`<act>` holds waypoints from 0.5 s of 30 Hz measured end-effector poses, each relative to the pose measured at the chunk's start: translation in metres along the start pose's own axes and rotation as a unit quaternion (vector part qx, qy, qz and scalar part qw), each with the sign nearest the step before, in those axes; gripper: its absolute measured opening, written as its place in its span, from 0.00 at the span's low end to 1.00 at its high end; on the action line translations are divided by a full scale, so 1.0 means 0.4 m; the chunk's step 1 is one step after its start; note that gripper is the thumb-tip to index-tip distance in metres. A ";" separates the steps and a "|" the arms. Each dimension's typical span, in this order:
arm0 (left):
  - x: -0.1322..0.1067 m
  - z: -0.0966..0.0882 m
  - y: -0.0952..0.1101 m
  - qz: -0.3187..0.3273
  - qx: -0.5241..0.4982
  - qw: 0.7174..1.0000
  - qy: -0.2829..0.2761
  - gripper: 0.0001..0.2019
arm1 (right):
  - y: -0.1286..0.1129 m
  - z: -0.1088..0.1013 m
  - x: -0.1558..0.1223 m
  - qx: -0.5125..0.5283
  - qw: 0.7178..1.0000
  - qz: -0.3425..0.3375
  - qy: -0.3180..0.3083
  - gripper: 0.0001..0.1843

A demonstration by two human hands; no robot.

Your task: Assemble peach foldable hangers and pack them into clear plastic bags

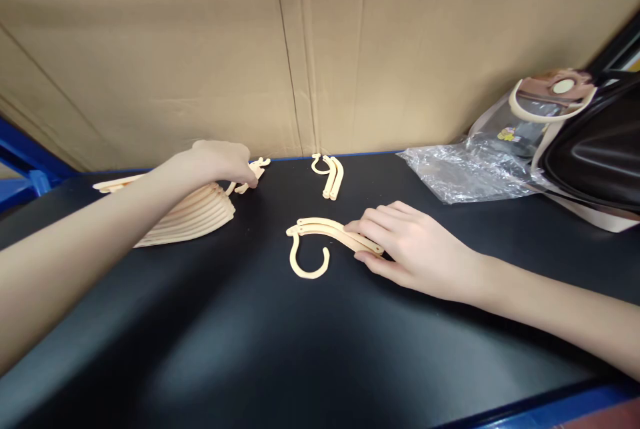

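My right hand [407,246] has its thumb and fingers closed around the end of a cream folding hanger [323,224]. This hanger lies folded on the black surface, its hook curving toward me on the left. Farther back and to the left, my left hand [225,159] is closed at the hook end of another cream folding hanger [255,174]; most of its fingers are hidden behind the hand. Under my left forearm, a row of stacked folding hangers [195,219] is partly covered. One more folded hanger [334,179] rests alone near the back edge, touched by neither hand.
A cardboard wall [330,49] rises behind the black tabletop [300,349]. At the right stand a clear bottle with a brown lid [555,92], crinkled plastic wrap [460,169] and a dark bag [595,142]. Blue frame parts [35,162] edge the left side.
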State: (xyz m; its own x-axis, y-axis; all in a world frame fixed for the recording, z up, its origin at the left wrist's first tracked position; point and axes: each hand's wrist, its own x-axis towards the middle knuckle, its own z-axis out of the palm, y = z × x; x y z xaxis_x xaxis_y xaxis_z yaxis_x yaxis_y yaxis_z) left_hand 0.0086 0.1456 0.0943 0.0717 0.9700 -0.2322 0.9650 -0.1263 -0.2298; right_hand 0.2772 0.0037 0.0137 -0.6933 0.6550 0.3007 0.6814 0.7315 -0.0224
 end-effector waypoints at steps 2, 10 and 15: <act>0.006 0.002 0.000 -0.006 -0.005 1.000 -0.004 0.18 | 0.000 0.000 0.000 -0.002 1.000 0.000 -0.002 0.13; 0.014 0.000 -0.001 -0.008 -0.009 1.000 -0.012 0.20 | 0.003 0.006 0.001 0.001 1.000 -0.005 0.007 0.13; 0.002 -0.005 0.010 0.018 0.006 1.000 -0.024 0.17 | 0.011 0.017 0.001 0.010 1.000 0.005 0.013 0.14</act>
State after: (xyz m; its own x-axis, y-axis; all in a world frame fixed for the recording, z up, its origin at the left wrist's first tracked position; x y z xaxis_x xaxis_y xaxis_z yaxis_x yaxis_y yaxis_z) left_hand 0.0131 0.1461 0.0951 0.0944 0.9537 -0.2854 0.9589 -0.1642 -0.2315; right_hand 0.2781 0.0084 0.0072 -0.6798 0.6579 0.3241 0.6836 0.7285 -0.0449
